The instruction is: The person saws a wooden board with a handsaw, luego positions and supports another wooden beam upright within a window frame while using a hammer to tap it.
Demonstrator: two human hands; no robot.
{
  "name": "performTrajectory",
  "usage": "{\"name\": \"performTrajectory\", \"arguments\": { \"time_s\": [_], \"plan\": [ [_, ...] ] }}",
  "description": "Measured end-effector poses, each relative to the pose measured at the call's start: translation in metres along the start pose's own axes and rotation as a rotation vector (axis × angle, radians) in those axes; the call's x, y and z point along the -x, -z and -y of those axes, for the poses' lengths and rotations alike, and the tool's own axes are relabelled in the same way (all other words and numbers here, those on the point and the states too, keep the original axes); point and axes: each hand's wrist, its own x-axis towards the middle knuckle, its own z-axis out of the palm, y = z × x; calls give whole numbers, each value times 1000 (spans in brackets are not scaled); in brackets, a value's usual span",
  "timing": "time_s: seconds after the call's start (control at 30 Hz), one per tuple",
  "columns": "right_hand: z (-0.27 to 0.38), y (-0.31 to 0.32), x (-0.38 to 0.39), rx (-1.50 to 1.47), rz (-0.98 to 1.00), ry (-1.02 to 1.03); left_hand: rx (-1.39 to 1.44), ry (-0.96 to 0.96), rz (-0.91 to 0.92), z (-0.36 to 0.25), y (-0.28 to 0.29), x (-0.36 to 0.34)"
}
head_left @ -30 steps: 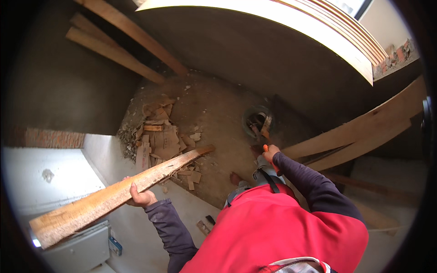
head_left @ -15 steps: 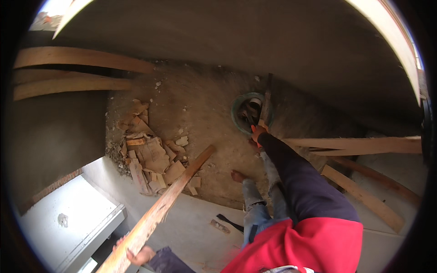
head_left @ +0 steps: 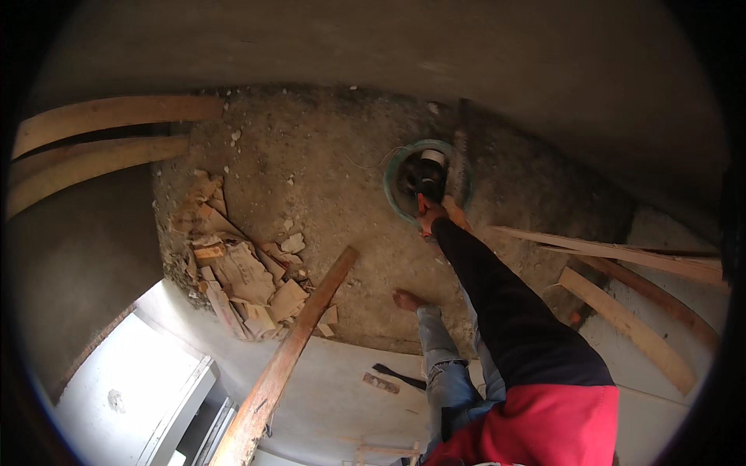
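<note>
My right hand (head_left: pixel 434 219) reaches down to a round green bucket (head_left: pixel 391 186) on the dirt floor, its fingers closed around an orange-handled tool (head_left: pixel 422 202). The tool's dark far part lies over the bucket; its exact kind is hard to make out. Inside the bucket are dark items and a white cylindrical piece (head_left: pixel 434 157). A rough stick of wood (head_left: pixel 459 155) lies across the bucket's right side, close to my hand. At the lower left a long wooden plank (head_left: pixel 291 353) slants up from the lower edge. My left hand is out of view.
A heap of torn cardboard and wood scraps (head_left: pixel 245 272) lies left of the plank. Boards (head_left: pixel 116 114) jut in from the left; more boards (head_left: pixel 633 330) lie at the right. A dark brush-like object (head_left: pixel 398 376) is near my bare foot (head_left: pixel 408 300). Walls enclose the floor.
My left hand, earlier holding the plank at the lower left, has gone out of view. My right hand has shifted slightly with the orange-handled tool at the bucket. The view has tilted a little.
</note>
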Motion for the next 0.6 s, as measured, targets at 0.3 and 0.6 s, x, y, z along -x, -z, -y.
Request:
{"name": "performTrajectory", "arguments": {
  "time_s": [0.3, 0.6],
  "plan": [
    [-35, 58, 150, 115, 273, 132, 28, -80, -43, 21, 71, -38],
    [-83, 46, 113, 457, -73, 215, -79, -211, -385, 114, 179, -70]
  ]
}}
